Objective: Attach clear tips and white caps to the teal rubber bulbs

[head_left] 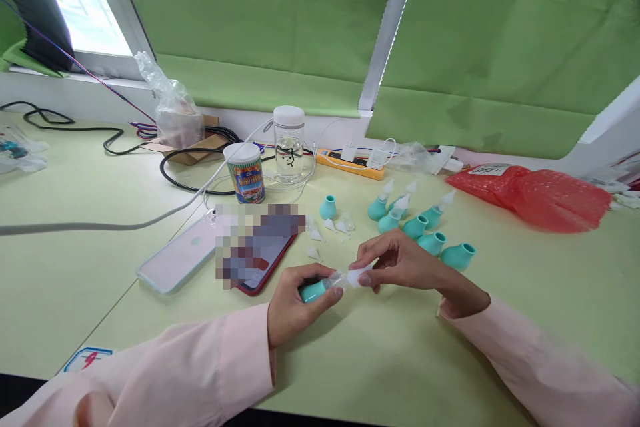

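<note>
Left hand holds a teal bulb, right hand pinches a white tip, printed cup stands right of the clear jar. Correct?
Not quite: in the head view the printed cup stands left of the clear jar, not right. The rest holds: left hand holds a teal bulb, right hand pinches a white tip.
</note>
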Demonstrator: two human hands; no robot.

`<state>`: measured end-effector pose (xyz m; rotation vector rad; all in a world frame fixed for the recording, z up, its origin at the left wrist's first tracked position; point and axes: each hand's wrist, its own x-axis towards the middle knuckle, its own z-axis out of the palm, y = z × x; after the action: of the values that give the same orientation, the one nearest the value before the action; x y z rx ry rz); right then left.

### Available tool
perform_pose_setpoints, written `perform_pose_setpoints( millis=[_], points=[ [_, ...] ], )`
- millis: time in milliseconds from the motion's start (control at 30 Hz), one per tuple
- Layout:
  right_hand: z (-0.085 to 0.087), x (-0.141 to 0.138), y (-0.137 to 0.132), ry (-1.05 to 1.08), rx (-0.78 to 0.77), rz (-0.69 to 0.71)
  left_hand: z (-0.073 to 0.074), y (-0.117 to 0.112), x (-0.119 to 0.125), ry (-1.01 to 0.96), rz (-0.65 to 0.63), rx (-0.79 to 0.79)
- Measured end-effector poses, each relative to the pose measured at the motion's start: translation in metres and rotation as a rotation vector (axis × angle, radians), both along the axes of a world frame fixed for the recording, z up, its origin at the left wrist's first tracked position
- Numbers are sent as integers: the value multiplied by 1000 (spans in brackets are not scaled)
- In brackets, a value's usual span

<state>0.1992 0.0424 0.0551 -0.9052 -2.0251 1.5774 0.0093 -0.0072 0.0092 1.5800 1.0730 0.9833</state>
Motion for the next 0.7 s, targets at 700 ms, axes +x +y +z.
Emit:
perform_pose_setpoints(
  millis=[700],
  points=[
    [-4, -1, -2, -32, 106, 5, 1, 0, -3, 191, -28, 135]
  ],
)
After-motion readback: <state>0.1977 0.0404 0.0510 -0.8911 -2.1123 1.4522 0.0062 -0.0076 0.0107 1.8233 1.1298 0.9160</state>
